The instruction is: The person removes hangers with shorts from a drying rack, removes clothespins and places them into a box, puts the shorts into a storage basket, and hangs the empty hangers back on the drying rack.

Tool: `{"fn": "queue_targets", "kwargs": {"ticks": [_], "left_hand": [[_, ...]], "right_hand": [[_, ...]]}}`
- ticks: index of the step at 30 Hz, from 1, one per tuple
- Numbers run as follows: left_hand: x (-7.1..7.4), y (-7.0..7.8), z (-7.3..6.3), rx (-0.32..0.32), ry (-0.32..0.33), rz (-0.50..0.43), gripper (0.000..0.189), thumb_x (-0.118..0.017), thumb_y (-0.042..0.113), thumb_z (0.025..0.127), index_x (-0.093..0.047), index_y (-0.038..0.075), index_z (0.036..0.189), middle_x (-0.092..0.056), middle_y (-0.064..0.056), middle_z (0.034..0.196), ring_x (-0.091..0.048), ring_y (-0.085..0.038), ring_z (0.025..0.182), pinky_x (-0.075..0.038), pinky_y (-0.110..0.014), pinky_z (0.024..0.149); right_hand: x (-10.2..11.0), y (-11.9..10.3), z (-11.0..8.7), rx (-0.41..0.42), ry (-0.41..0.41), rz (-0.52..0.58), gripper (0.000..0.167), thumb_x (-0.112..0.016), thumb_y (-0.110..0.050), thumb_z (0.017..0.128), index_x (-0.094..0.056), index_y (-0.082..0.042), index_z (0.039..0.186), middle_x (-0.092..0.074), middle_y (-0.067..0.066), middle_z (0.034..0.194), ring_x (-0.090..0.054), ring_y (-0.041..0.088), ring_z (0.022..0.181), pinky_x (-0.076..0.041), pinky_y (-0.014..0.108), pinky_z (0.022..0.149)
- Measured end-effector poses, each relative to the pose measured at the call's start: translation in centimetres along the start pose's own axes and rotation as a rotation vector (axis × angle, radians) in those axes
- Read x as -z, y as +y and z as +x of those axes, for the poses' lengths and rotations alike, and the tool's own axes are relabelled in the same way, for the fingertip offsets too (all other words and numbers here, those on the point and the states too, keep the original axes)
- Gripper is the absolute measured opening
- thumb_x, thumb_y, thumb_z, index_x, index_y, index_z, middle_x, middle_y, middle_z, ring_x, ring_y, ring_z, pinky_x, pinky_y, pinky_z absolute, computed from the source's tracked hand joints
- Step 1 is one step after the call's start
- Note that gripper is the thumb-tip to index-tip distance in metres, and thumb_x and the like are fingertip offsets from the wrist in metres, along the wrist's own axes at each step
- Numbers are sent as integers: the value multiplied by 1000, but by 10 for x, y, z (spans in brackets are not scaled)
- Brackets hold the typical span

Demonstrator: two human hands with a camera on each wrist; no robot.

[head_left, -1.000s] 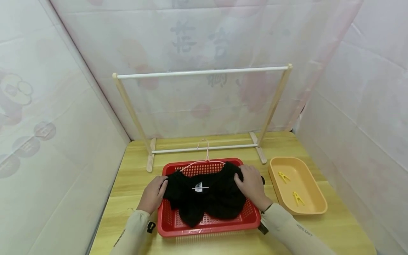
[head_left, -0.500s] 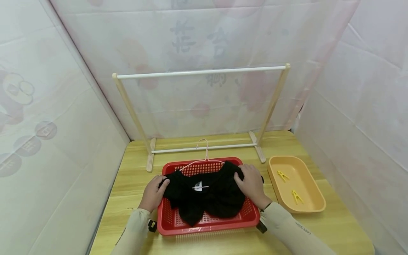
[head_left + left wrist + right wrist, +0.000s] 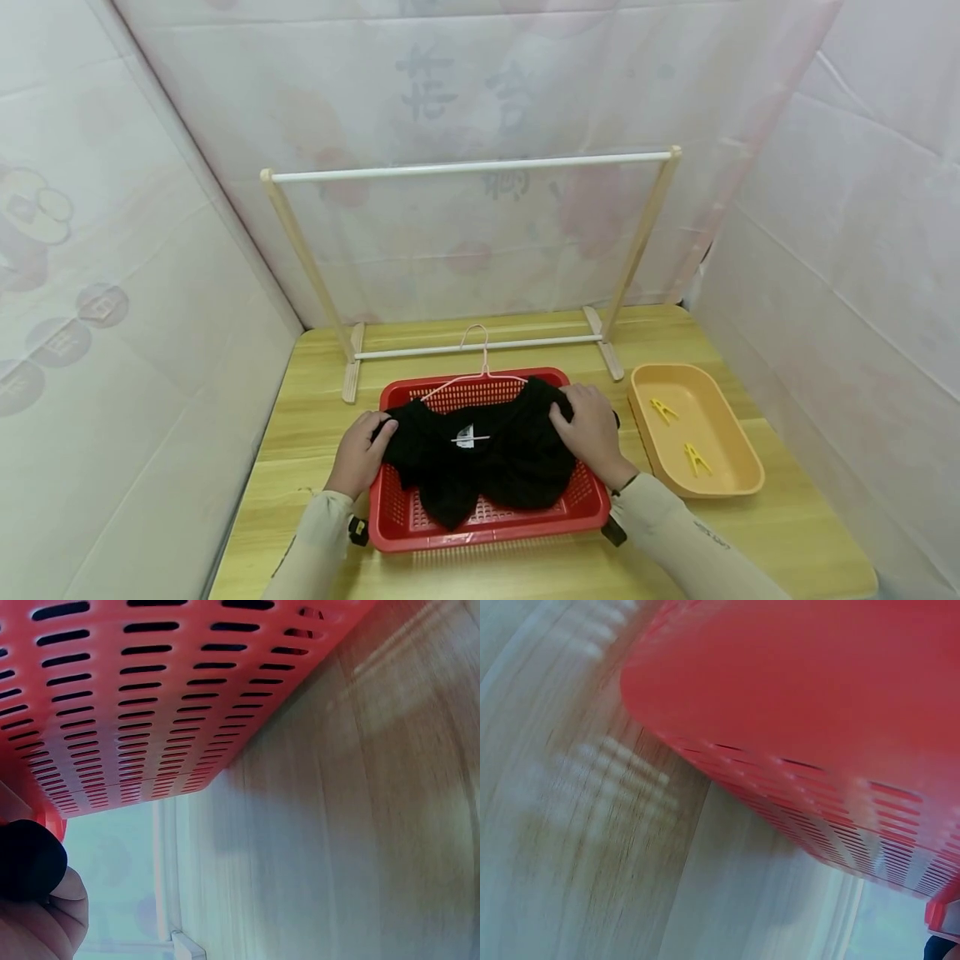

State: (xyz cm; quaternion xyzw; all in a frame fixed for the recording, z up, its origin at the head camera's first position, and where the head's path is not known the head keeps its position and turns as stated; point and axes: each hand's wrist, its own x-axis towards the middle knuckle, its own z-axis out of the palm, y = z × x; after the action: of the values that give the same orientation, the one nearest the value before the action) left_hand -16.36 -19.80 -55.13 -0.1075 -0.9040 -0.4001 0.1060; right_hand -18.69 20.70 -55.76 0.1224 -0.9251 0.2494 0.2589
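Observation:
A black top [image 3: 517, 467] with a white neck label lies over the red basket [image 3: 487, 537] in the head view, a pink hanger [image 3: 486, 367] inside its neck. The hanger's hook points away, past the basket's far rim. My left hand [image 3: 357, 454] grips the top's left shoulder, thumb on the upper side. At the other shoulder, my right hand [image 3: 592, 425] holds the cloth, also thumb on top. In the left wrist view, part of my left hand [image 3: 56, 919] shows beside a rounded black shape. The fingers beneath the cloth are hidden.
Behind the basket stands a wooden rack with a white top rail [image 3: 465, 169] and a lower bar [image 3: 420, 352]. A yellow tray [image 3: 738, 467] with two yellow clothespins [image 3: 696, 458] sits at the right. Printed cloth walls [image 3: 847, 275] enclose the table [image 3: 292, 433].

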Motion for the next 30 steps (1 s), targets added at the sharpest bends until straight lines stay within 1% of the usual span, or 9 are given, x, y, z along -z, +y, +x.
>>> {"fn": "queue_targets", "kwargs": {"ticks": [6,13,24,30], "left_hand": [[1,1,0,1,-2,-18,16,-59,28,107,-70,17,104,-65,-1,99,-63,-21,92,-51,-49,86],[0,-1,1,-19,6,-18,15,-59,26,107,-69,17,104,-65,-1,98,-63,-20,92,-52,-49,85],[0,-1,0,1,4,-24,16,-60,27,107,-71,16,106,-66,-2,99,-64,-21,93,-52,-50,87],[-1,-2,0,-13,12,-17,14,-60,26,106,-70,16,106,-66,-3,100,-65,-23,94,-52,-51,88]], "right_hand": [[0,0,0,-11,-13,2,14,-68,-21,93,-72,-8,99,-70,8,90,-61,29,82,-51,48,75],[1,-1,0,-18,-7,10,15,-70,-20,92,-73,-6,99,-70,9,90,-61,30,82,-50,49,75],[1,0,0,-20,-14,15,14,-70,-20,92,-73,-8,99,-71,9,90,-62,30,83,-51,50,76],[-1,2,0,-18,-22,16,16,-68,-21,93,-73,-8,100,-71,9,91,-62,30,84,-50,50,77]]}}
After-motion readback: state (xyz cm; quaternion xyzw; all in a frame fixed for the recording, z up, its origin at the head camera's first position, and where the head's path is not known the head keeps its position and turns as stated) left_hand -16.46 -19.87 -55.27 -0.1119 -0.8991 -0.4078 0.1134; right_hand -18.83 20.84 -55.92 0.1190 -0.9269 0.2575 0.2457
